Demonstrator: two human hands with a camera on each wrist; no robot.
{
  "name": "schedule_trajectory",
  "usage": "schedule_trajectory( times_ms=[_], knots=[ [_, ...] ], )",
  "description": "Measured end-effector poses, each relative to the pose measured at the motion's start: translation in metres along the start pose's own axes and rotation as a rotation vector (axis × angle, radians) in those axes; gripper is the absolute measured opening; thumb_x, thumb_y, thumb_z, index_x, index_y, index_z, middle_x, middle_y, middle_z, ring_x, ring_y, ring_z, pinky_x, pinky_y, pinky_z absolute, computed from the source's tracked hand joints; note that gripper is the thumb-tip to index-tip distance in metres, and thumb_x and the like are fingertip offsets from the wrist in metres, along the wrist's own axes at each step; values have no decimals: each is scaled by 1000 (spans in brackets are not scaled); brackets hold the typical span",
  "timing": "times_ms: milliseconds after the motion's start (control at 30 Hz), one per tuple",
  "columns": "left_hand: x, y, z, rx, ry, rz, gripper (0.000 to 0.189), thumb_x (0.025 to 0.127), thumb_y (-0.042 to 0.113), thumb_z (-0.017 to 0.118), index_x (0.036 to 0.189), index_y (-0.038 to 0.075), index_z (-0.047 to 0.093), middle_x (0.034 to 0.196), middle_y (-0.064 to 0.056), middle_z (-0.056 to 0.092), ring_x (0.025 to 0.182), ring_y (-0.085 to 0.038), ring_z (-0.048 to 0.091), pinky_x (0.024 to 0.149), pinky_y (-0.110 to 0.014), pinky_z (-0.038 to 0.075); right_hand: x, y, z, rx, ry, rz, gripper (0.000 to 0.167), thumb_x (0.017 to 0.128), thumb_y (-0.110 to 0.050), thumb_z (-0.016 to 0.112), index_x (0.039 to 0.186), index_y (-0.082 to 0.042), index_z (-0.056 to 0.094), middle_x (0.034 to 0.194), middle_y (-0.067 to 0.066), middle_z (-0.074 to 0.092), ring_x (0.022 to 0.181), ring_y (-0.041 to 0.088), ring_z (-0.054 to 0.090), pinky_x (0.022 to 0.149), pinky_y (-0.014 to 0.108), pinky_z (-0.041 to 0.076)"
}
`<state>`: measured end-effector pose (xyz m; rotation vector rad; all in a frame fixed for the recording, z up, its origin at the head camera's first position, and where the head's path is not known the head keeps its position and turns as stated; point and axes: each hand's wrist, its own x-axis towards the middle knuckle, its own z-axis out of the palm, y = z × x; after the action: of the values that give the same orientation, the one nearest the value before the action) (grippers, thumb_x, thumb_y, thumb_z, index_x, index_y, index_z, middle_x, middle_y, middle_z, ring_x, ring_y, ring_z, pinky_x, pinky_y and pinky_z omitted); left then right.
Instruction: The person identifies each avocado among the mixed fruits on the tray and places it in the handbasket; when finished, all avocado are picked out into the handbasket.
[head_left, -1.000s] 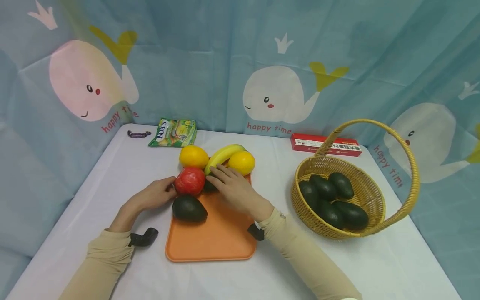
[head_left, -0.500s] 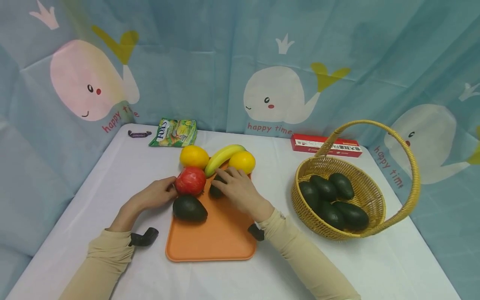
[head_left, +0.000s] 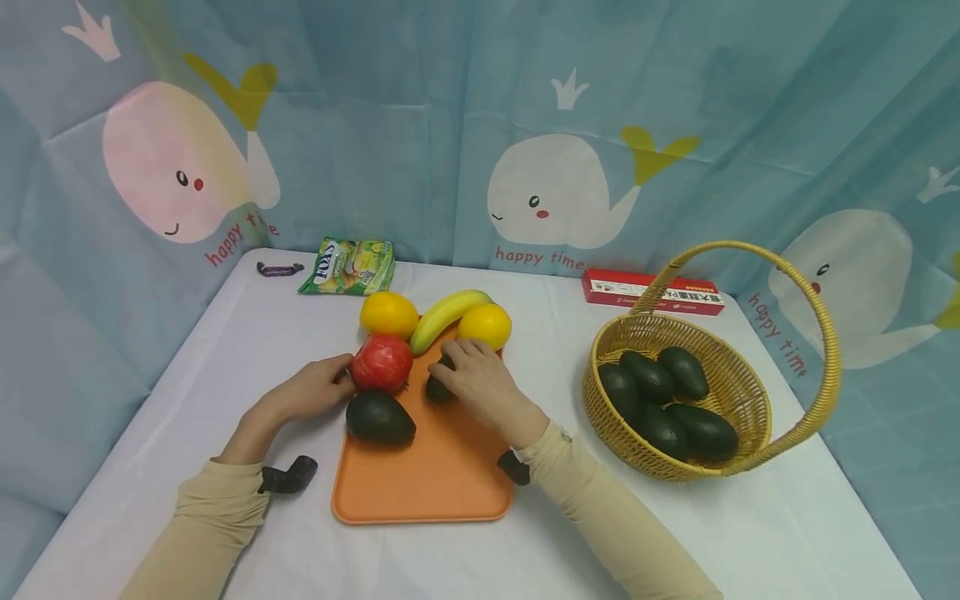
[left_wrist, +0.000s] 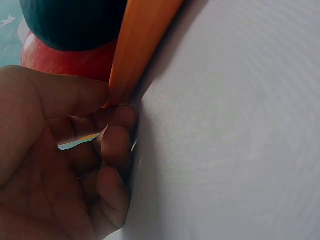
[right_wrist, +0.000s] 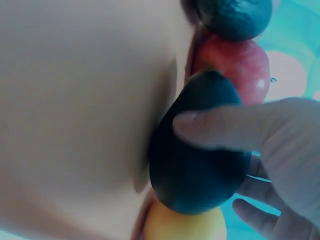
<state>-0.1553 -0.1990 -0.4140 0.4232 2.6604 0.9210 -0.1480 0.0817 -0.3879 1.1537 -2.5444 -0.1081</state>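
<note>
My right hand (head_left: 487, 387) holds a dark green avocado (right_wrist: 195, 172) over the orange tray (head_left: 427, 492), thumb laid across its side in the right wrist view. My left hand (head_left: 318, 387) pinches the tray's left rim between thumb and index finger, as the left wrist view shows. Beside that hand sits a red pomegranate (head_left: 382, 362), with a second avocado (head_left: 378, 417) just in front of it. At the tray's far end lie a banana (head_left: 448, 317) and two round yellow fruits, one on the left (head_left: 388, 314) and one on the right (head_left: 486, 325).
A wicker basket (head_left: 615, 442) with a tall handle stands to the right, several avocados inside. Along the back of the white table are a green FOX'S candy bag (head_left: 348, 267), a purple-wrapped candy (head_left: 279, 269) and a red box (head_left: 611, 287). A patterned curtain hangs behind.
My right hand has drawn the avocado slightly toward me and to the right, away from the pomegranate and banana. The left hand stays at the tray's rim.
</note>
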Motion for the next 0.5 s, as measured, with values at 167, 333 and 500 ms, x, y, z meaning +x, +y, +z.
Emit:
schedule_trajectory(
  times_ms=[167, 333, 500],
  knots=[
    [0, -2, 0, 18, 13, 15, 7, 91, 12, 53, 94, 7, 54, 78, -3, 54, 76, -16, 49, 68, -31, 39, -7, 0, -5, 153, -27, 62, 42, 80, -22, 79, 119, -16, 65, 113, 9, 58, 104, 24, 56, 93, 38, 48],
    [1, -3, 1, 14, 11, 21, 7, 90, 12, 52, 95, 7, 55, 78, -3, 54, 76, -17, 49, 68, -31, 39, -21, 7, -18, 343, 8, 191, 56, 74, -32, 81, 123, -14, 61, 120, 4, 63, 110, 23, 58, 96, 39, 46],
    [2, -5, 1, 17, 10, 13, 8, 91, 12, 52, 95, 7, 55, 78, -3, 55, 77, -18, 50, 70, -31, 40, -39, 20, -38, 482, 117, 294, 56, 75, -28, 81, 123, -11, 59, 117, 3, 67, 107, 22, 59, 94, 40, 47]
  ],
)
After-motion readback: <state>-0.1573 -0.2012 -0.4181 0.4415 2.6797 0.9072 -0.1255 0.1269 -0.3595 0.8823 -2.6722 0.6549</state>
